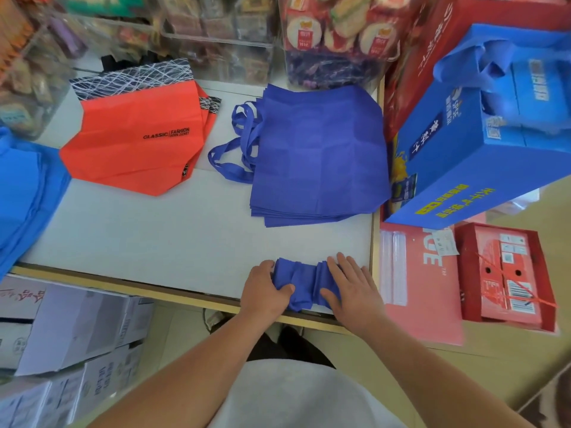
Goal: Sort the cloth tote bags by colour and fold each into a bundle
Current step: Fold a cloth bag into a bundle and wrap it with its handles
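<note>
"CLASSIC | FASHION" reads in black on the orange bag, well ahead and left of the hands. The left hand grips one end of the folded blue bundle, thumb curled over. The right hand lies flat and spread, pressing the other end at the table edge. Straight ahead lies the blue tote stack, with a blue printed box right of it.

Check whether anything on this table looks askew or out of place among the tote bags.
Nothing is spilled or damaged. The royal-blue tote stack is fanned unevenly at its near edge, its handles sprawling left. The orange-red bags lie rotated on the table, and the light-blue bags drape past its left edge.
</note>
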